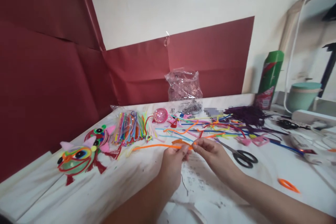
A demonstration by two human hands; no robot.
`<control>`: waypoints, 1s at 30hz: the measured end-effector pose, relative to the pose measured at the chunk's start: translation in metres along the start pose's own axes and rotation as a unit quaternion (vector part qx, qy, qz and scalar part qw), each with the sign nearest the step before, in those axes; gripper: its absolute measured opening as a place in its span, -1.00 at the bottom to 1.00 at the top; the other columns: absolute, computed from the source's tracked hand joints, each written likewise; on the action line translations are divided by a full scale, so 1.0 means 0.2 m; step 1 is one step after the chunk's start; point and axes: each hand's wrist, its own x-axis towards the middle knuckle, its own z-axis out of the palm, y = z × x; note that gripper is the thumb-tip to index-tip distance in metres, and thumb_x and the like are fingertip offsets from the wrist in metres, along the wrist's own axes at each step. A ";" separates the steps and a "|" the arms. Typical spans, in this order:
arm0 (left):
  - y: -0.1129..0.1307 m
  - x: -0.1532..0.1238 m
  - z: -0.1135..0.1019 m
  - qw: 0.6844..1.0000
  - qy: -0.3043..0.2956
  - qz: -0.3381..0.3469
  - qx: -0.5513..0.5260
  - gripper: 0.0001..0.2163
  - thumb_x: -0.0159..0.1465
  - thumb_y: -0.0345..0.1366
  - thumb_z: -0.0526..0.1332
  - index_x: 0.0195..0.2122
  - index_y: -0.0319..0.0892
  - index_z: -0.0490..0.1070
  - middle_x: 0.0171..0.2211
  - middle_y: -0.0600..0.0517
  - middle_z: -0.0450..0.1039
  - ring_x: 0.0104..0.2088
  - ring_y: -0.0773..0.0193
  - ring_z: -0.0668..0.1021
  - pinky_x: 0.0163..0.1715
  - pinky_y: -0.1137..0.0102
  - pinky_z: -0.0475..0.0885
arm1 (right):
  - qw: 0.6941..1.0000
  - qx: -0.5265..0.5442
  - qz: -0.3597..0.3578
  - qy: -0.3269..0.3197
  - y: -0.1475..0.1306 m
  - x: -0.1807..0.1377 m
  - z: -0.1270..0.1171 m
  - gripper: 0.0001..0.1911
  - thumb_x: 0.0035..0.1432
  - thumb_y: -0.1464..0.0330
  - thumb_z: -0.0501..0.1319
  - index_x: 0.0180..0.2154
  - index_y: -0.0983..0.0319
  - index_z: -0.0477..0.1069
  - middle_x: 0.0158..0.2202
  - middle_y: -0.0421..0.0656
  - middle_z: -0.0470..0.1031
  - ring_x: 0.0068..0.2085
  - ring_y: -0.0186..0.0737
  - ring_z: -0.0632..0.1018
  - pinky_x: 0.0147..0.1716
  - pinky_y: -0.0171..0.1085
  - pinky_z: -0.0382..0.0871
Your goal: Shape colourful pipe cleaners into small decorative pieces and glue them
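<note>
Both hands meet over the middle of the table, pinching an orange pipe cleaner whose free end sticks out to the left. My left hand is closed on it, thumb on top. At its right part, the fingertips of my right hand grip it close to the left thumb. Between the hands the detail is too small to make out. A bent orange loop of pipe cleaner lies apart at the right. Black-handled scissors rest just beyond my right wrist.
Two colourful animal figures stand at the left, near a bundle of pipe cleaners. Loose coloured stems spread behind my hands, beside a pink dome and purple strands. A clear bag, green bottle and lidded cup stand behind.
</note>
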 end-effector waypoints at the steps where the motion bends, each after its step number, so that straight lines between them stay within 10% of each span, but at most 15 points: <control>1: -0.01 0.00 0.00 1.000 -0.002 -0.007 0.017 -0.82 0.01 -0.24 0.25 -0.54 -0.29 0.39 -0.57 0.06 0.33 -0.55 0.41 0.32 -0.45 0.44 0.22 | 1.000 -0.008 0.001 0.000 0.02 -0.01 -0.01 -0.77 0.03 0.19 0.18 -0.51 0.20 0.39 -0.52 -0.22 0.46 -0.42 -0.23 0.44 -0.36 -0.28 0.26; 10: 0.00 -0.02 0.00 0.977 -0.026 0.054 0.206 -0.85 0.07 -0.33 0.14 -0.60 -0.23 0.33 -0.60 0.11 0.26 -0.50 0.36 0.33 -0.45 0.46 0.22 | 0.967 -0.231 -0.106 0.013 0.06 -0.07 -0.08 -0.83 0.13 0.29 0.07 -0.44 0.17 0.37 -0.45 -0.15 0.42 -0.39 -0.17 0.41 -0.39 -0.25 0.25; 16: 0.00 -0.03 -0.01 0.906 -0.033 0.161 0.390 -0.85 0.04 -0.43 0.10 -0.66 -0.21 0.31 -0.60 0.09 0.28 -0.49 0.32 0.37 -0.43 0.45 0.22 | 0.834 -0.476 -0.254 -0.118 0.07 -0.06 -0.10 -0.72 0.11 0.50 -0.02 -0.55 0.23 0.35 -0.54 -0.07 0.37 -0.43 -0.14 0.32 -0.38 -0.13 0.19; 23: 0.01 0.00 0.00 0.994 0.011 0.017 0.111 -0.85 0.02 -0.32 0.18 -0.63 -0.23 0.30 -0.64 0.12 0.21 -0.54 0.38 0.29 -0.45 0.44 0.21 | 0.985 -0.170 -0.009 -0.034 0.09 -0.04 -0.11 -0.80 0.07 0.21 0.15 -0.34 0.22 0.36 -0.37 -0.15 0.46 -0.34 -0.22 0.46 -0.32 -0.25 0.33; 30: -0.03 -0.03 0.03 0.997 -0.034 -0.050 -0.041 -0.89 -0.01 -0.35 0.22 -0.61 -0.28 0.36 -0.62 0.09 0.27 -0.51 0.40 0.33 -0.39 0.43 0.23 | 0.999 -0.024 0.034 0.012 0.11 -0.08 -0.05 -0.76 0.02 0.17 0.20 -0.38 0.23 0.38 -0.40 -0.16 0.48 -0.32 -0.21 0.48 -0.27 -0.25 0.36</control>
